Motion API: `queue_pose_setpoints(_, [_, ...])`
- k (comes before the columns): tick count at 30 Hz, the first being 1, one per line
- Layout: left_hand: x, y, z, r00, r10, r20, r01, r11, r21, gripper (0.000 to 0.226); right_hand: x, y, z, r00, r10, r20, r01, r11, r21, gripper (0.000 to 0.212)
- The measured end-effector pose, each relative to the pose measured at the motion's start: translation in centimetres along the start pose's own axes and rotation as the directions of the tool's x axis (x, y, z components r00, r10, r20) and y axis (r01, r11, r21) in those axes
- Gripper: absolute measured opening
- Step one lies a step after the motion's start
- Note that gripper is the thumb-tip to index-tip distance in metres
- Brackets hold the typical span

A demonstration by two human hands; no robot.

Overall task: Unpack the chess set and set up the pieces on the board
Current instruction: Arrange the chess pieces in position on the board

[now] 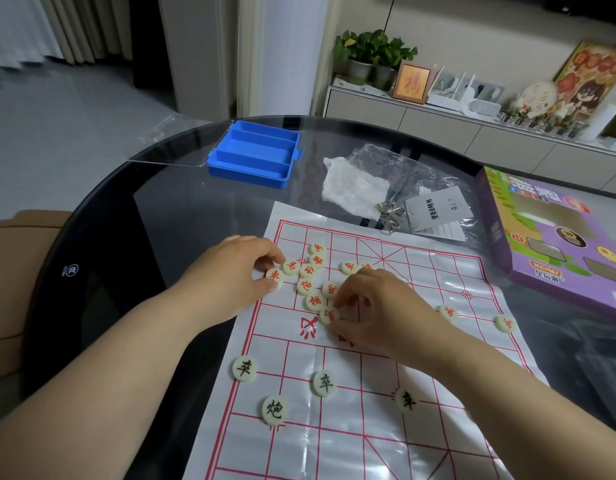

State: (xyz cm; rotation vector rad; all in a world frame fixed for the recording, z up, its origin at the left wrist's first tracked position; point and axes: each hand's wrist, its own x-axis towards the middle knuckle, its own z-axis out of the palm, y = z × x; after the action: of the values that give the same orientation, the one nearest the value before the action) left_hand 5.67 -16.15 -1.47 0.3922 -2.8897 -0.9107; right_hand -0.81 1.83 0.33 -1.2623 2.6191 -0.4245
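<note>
Four black-lettered pieces (324,383) lie nearest us on the board sheet (369,445), spread over its near half, well apart from one another. We cannot tell whether each sits on its proper crossing.

Beyond them both forearms reach in over the sheet. The right hand (372,306) has its fingers (338,301) clamped on the middle piece (329,315), a red-lettered disc just beside the printed midline. The left hand (237,268) works at the sheet's left border. Its fingers (265,262) and thumb are closed on the edge piece (275,276), also red.

Between the hands a red heap (308,271) of discs is bunched together, touching and unsorted. Off to the right, two red pieces (448,311) sit apart along one row, which looks like deliberate placing.

Farther out on the dark glass surface (154,209) are a crumpled white wrap (351,188), a clear bag (386,161) and a purple game box (559,237). Farthest is the blue case (254,168), its compartments bare and its clear lid swung open.

We judge the unpacking finished, since the case holds nothing. The setting-up looks barely begun. A handful of discs seem placed, the red heap needs sorting onto the far rows, and most black pieces are nowhere we can see.
</note>
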Motion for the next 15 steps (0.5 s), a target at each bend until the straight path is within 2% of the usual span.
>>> queue_pose_setpoints(5, [-0.14, 0.01, -0.18, 1.000, -0.008, 0.015, 0.009, 0.999, -0.049, 0.024, 0.02, -0.36, 0.10, 1.000, -0.016, -0.018, 0.015, 1.000, -0.009, 0.036])
queue_pose_setpoints(15, [-0.28, 0.01, -0.23, 1.000, -0.020, 0.005, 0.021, 0.998, -0.063, 0.025, 0.31, -0.35, 0.10, 0.999, -0.035, -0.029, 0.033, 0.998, -0.058, 0.028])
